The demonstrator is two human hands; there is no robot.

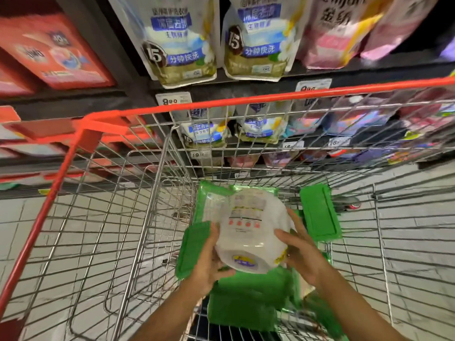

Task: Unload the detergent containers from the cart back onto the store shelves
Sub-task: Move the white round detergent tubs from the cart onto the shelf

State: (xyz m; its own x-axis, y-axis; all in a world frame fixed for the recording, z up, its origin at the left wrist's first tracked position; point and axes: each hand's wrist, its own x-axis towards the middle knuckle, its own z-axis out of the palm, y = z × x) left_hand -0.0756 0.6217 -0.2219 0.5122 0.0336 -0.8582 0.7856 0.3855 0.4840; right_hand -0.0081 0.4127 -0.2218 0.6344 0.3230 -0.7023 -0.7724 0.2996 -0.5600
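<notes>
A white detergent pouch (248,230) with printed label text is held inside the wire cart (128,217), bottom end toward me. My left hand (209,259) grips its left side and underside. My right hand (300,252) presses against its right side. Under and around the pouch lie several green packs (246,299) in the cart basket. The store shelves (246,82) stand just beyond the cart, carrying white and blue detergent pouches (177,38) and pink ones (339,30).
The cart's red rim (221,102) runs across the view between me and the shelves. Red boxes (51,50) fill the shelf section at left. Price tags (173,99) hang on the shelf edges. White floor tiles show through the cart's wire bottom.
</notes>
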